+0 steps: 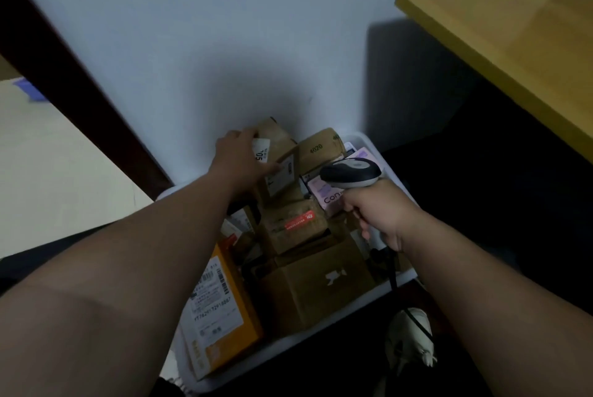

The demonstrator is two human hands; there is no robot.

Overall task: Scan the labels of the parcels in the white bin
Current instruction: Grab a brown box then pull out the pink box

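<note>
A white bin (321,331) on the floor by the wall is packed with several parcels. My left hand (239,156) reaches to the far end and grips a brown cardboard parcel (279,139) with white labels, which stands tilted against the wall. My right hand (377,215) is closed on a grey and black barcode scanner (351,173), whose head points toward that parcel. Its black cable hangs down over the bin's rim. Nearer lie an orange parcel (224,310) with a large white label, a brown box (317,287) and a taped brown parcel (296,223).
A yellow wooden tabletop (513,34) juts out at the upper right, with dark space beneath it. A dark brown door frame (73,75) runs diagonally at the left. A pink box (332,192) sits at the bin's right side. A pale shoe (410,339) shows below the bin.
</note>
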